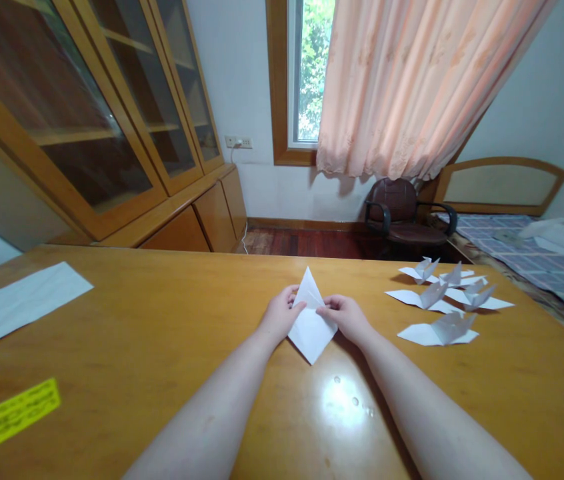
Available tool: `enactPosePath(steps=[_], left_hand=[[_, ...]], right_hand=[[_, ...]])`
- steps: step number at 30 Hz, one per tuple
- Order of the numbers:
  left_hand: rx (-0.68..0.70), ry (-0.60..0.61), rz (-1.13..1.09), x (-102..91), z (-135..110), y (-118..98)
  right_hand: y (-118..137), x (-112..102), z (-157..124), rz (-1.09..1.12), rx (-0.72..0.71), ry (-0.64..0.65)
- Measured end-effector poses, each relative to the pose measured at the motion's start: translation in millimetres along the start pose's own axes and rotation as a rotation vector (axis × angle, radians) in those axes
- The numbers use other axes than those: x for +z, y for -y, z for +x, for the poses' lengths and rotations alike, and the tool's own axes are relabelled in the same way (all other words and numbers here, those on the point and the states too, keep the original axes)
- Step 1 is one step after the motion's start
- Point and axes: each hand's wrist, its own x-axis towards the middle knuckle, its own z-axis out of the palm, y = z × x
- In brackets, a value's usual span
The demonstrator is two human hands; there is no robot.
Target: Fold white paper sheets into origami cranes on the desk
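Observation:
A white sheet of paper folded into a kite-like diamond (311,327) lies on the wooden table (162,347), its sharp tip pointing away from me. My left hand (281,312) pinches its left edge with thumb and fingers closed. My right hand (345,315) pinches the right edge in the same way. Both hands meet near the middle of the folded shape.
Several finished white paper cranes (442,300) sit on the table to the right. A flat white sheet (12,303) and a yellow slip (7,417) lie at the left. Beyond the table stand glass-door cabinets (112,120), a dark chair (402,213) and a bed (537,260).

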Motion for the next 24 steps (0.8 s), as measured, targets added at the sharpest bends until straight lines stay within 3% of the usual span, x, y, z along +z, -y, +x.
enactPosePath(steps=[6,13,15,18,20,24], left_hand=[[0.04,-0.041,0.355,-5.4,-1.5,1.0],[0.135,-0.064,0.572,-7.1,-3.8,-0.3],[0.169,-0.086,0.637,-8.2,-3.7,0.8],[0.186,-0.083,0.735,-9.4,-3.9,1.8],[0.18,-0.043,0.777,-9.6,-4.7,1.2],[0.142,0.054,0.861,-8.9,-7.6,-3.0]], right_hand=[[-1.1,-4.7,2.1,-0.434,-0.057,-0.116],[0.8,-7.1,1.6,-0.671,-0.189,-0.177],[1.4,-5.2,0.8,-0.74,-0.317,-0.147],[1.0,-1.2,-0.5,-0.761,-0.47,0.014],[0.3,0.6,-1.0,-0.773,-0.495,0.083],[-1.0,-0.2,-1.0,-0.877,-0.422,0.057]])
